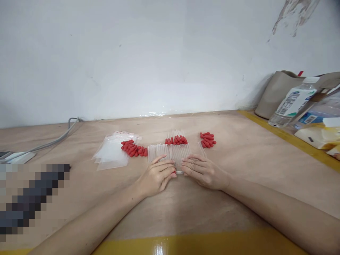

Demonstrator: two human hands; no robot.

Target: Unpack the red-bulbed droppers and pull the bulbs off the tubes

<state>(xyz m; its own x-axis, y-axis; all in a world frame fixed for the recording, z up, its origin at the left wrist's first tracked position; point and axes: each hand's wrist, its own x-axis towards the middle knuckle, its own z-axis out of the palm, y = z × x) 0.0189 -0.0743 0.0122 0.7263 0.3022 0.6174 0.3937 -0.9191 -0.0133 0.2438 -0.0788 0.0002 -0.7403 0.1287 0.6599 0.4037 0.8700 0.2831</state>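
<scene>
Glass dropper tubes (158,153) lie side by side in a row on the wooden tabletop, just beyond my hands. My left hand (159,175) is closed, pinching a red rubber bulb (174,172) that shows only in part. Facing it, my right hand (203,171) is closed on one end of a clear glass tube (180,172), which spans the small gap between my fingertips. Several droppers with red bulbs (176,140) lie behind the row. More loose red bulbs are piled at the left (132,148) and at the right (208,140).
Clear zip bags (113,152) lie fanned out at the left, partly under red bulbs. A grey cable (58,137) crosses the far left. At the right stand a water bottle (293,102) and a beige bag (271,92). Yellow tape (164,244) lines the front edge.
</scene>
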